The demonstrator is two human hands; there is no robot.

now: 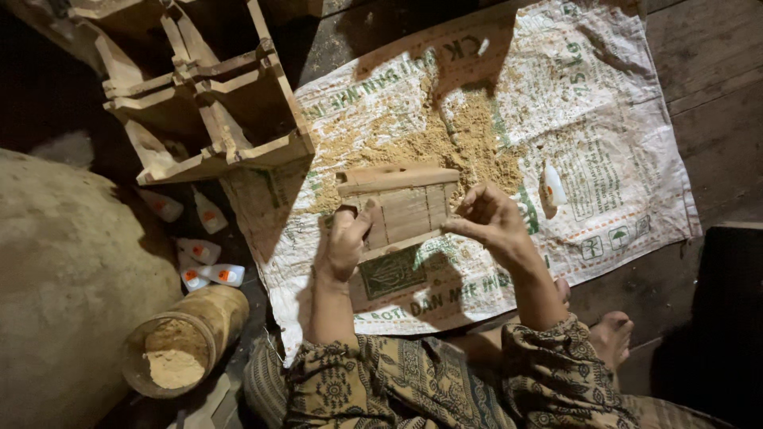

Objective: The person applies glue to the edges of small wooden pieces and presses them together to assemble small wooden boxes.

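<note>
- Wooden slat box (401, 208), a small unfinished piece with a lip along its top edge, is held up between both hands over a printed woven sack (620, 151) spread on the plank floor (707, 48).
- At the far left, a pale rounded mass (71, 262) is seen, with a jar of sawdust (179, 345) lying on its side just beside it, mouth open.
- Small white glue bottles with orange caps (208, 264) are scattered on the floor between the jar and a stack of larger wooden boxes (211, 95) above them.
- The left hand (346, 242) is closed on the box's left edge, thumb pressed to the front and fingers wrapped behind.
- The right hand (489, 218) is pinched on the right edge, with fingertips curled onto the slats.
- A heap of sawdust (445, 139) is spread on the sack just behind the box, and another glue bottle (552, 187) lies to the right of it.
- A slip is judged possible: the box is gripped only at its edges, so it could be dropped into the sawdust, and uneven pressure could push thin slats out of line.
- The tipped jar could be knocked by the left elbow, and the loose bottles crowd the floor on that side.
</note>
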